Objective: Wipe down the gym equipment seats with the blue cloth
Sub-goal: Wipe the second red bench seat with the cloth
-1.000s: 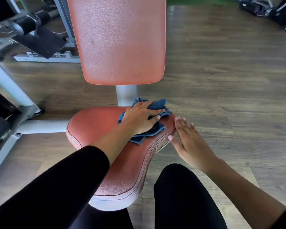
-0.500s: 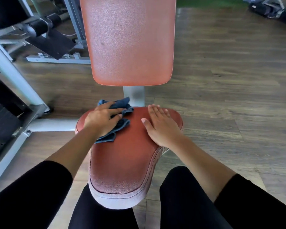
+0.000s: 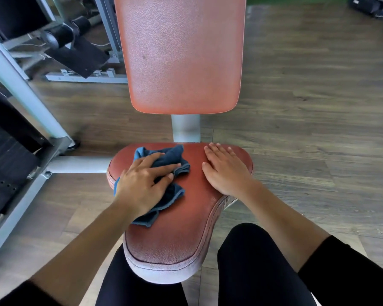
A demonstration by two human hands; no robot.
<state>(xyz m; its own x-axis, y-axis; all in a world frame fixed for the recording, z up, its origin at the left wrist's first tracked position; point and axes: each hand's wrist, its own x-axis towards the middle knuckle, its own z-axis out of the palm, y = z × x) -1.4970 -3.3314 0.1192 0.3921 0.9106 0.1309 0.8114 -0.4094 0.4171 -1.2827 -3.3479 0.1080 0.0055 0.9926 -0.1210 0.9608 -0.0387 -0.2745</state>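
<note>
A red padded seat with worn pale edges sits just in front of my legs. Its red backrest stands upright behind it on a grey post. A crumpled blue cloth lies on the seat's far left part. My left hand presses flat on the cloth with straight fingers. My right hand rests flat on the seat's far right part, a short gap from the cloth.
A grey machine frame with black pads and a weight stack stands to the left. A grey crossbar joins it to the seat. Wooden floor stretches to the right. Dark equipment lies at the far right corner.
My left hand carried the cloth from the seat's right side to its left side. My right hand moved from the seat's right edge onto its top and stays there.
</note>
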